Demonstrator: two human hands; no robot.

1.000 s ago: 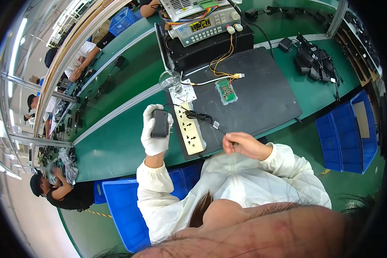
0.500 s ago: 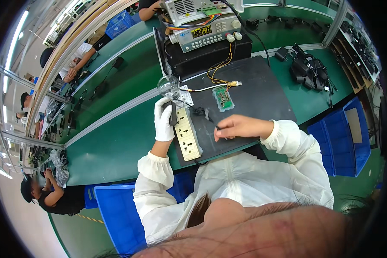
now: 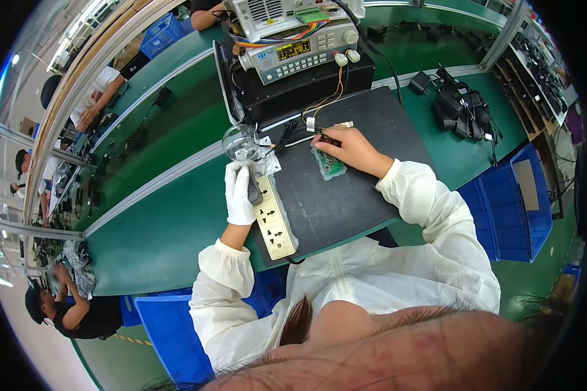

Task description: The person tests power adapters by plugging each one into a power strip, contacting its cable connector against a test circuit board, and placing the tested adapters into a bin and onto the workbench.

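Note:
My left hand (image 3: 239, 197), in a white glove, is closed around a black power adapter (image 3: 255, 189) at the far end of a cream power strip (image 3: 278, 228). Whether its pins sit in the socket is hidden. Just beyond that hand stands a clear glass bulb (image 3: 240, 144). My bare right hand (image 3: 355, 151) pinches the dark end of a black cable (image 3: 330, 139) over a green circuit board (image 3: 332, 167). The fingers partly hide the board and the cable's tip. A white label (image 3: 310, 124) hangs on the cable near the fingertips.
A bench instrument (image 3: 306, 51) with a lit display sits on a black box (image 3: 300, 91) at the back. Yellow wires run down from it to the black mat (image 3: 346, 208). Black adapters (image 3: 460, 107) lie piled at right, above blue bins (image 3: 512, 208). Other people work at left.
My right hand has moved away from me, carrying the cable end from the near part of the mat up to the circuit board. My left hand keeps hold of the adapter by the strip.

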